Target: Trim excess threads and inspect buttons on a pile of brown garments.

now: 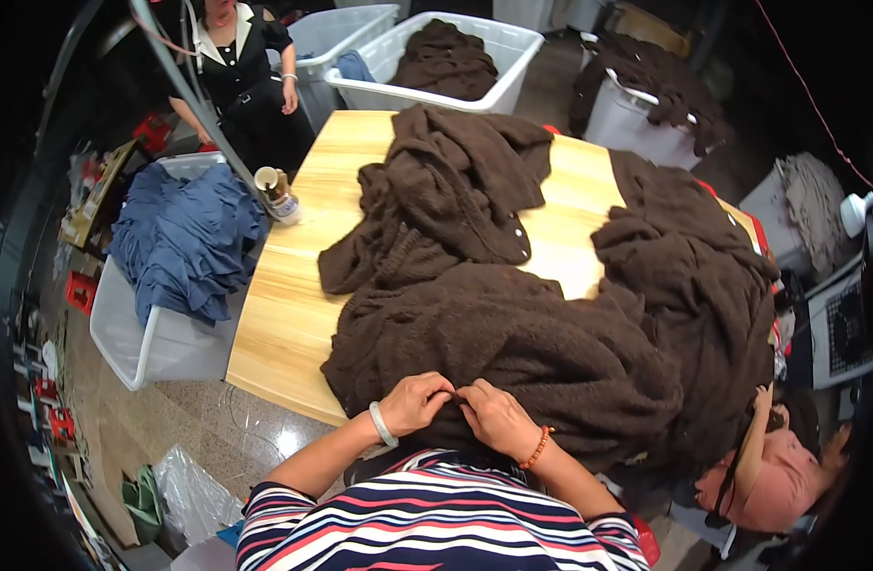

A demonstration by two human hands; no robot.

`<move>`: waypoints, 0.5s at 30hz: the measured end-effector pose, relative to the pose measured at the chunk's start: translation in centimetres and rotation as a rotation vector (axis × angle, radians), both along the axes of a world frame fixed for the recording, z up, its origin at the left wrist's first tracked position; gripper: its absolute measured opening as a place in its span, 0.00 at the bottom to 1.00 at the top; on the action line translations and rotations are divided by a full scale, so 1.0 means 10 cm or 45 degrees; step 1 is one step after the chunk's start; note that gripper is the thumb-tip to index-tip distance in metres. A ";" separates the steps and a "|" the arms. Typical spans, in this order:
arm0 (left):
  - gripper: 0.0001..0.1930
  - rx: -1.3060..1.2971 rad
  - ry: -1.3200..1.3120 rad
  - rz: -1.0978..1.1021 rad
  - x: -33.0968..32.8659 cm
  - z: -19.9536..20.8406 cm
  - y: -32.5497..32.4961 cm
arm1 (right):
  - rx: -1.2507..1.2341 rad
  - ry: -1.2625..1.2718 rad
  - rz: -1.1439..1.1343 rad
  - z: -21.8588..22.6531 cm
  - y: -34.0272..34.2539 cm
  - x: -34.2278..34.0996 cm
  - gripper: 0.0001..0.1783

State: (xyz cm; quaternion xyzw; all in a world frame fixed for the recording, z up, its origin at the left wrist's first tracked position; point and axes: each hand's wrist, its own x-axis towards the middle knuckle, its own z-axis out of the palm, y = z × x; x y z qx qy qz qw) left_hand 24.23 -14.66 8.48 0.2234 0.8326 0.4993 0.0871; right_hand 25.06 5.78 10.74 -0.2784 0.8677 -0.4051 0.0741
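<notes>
Brown fleecy cloth, bunched along near side of wooden table; pinched at its near edge by left hand and right hand, both nearly closed at fingertips; apparently mid-handling, without visible finished result; loose brown heap beyond, perhaps left to do.

From our head, we look down and forward through one wide fisheye, close above the pale, broad wood-grained table.
</notes>
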 end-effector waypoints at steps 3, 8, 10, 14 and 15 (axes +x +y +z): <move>0.05 -0.002 -0.086 0.034 -0.01 0.05 0.02 | 0.024 0.004 -0.018 -0.02 -0.02 0.02 0.08; 0.04 0.014 -0.100 0.054 0.00 0.01 0.00 | -0.037 0.017 -0.051 -0.07 -0.04 0.04 0.07; 0.04 0.009 -0.075 0.076 -0.01 0.04 0.01 | -0.043 -0.021 -0.036 -0.09 -0.03 0.03 0.08; 0.03 0.014 -0.024 0.034 -0.05 0.08 0.02 | -0.260 -0.173 -0.120 -0.07 0.00 -0.02 0.07; 0.03 0.028 -0.023 0.025 -0.06 0.10 0.01 | -0.280 -0.234 -0.147 -0.05 0.00 -0.04 0.09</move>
